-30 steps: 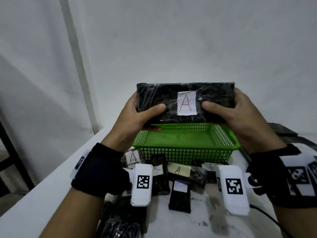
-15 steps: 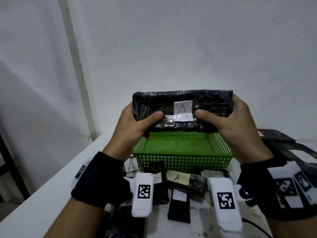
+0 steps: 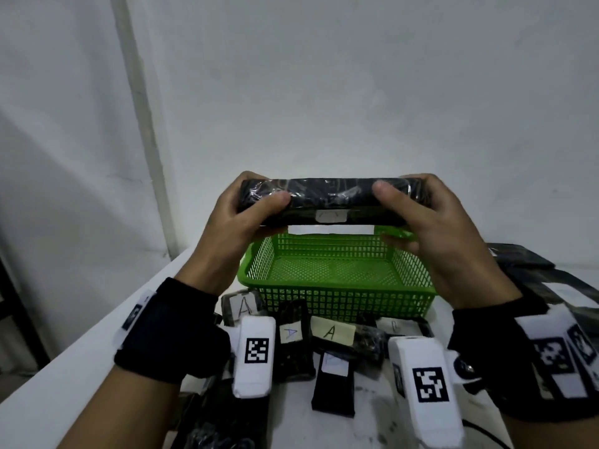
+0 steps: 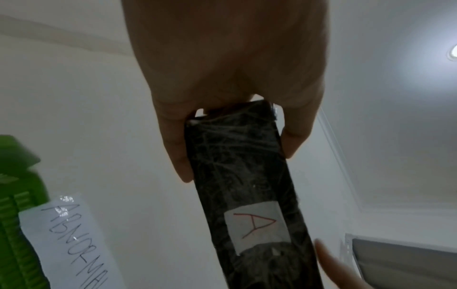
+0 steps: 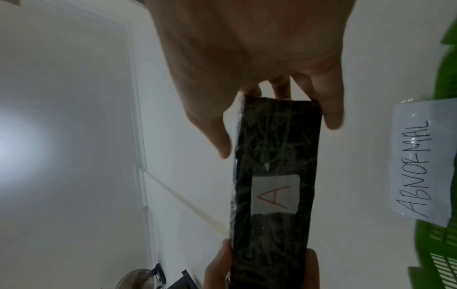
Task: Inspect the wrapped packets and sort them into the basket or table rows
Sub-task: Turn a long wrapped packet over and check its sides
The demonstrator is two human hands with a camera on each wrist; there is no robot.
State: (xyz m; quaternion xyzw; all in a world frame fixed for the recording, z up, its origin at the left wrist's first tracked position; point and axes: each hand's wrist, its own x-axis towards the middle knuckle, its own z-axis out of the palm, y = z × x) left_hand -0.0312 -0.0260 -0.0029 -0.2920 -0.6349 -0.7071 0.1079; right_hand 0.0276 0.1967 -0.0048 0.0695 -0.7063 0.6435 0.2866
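A long black packet [image 3: 330, 199] wrapped in clear film hangs in the air above the green basket [image 3: 337, 280]. My left hand [image 3: 246, 205] grips its left end and my right hand [image 3: 418, 205] grips its right end, thumbs on the near face. The packet is tipped so its white label with a red A [image 3: 330, 216] faces down and shows only as a sliver in the head view. The wrist views show the packet [image 4: 249, 187] [image 5: 274, 172] and its A label [image 4: 257, 224] [image 5: 274, 193] in full. The basket holds nothing that I can see.
A white paper marked ABNORMAL [image 5: 420, 162] hangs on the basket's far rim. Several small black packets with A labels [image 3: 330, 332] lie on the white table [image 3: 81, 367] in front of the basket. More dark wrapped packets [image 3: 551, 286] lie at the right. A wall stands behind.
Both hands have lowered the packet toward the basket and rolled it forward, so the A label has turned from facing me to facing down.
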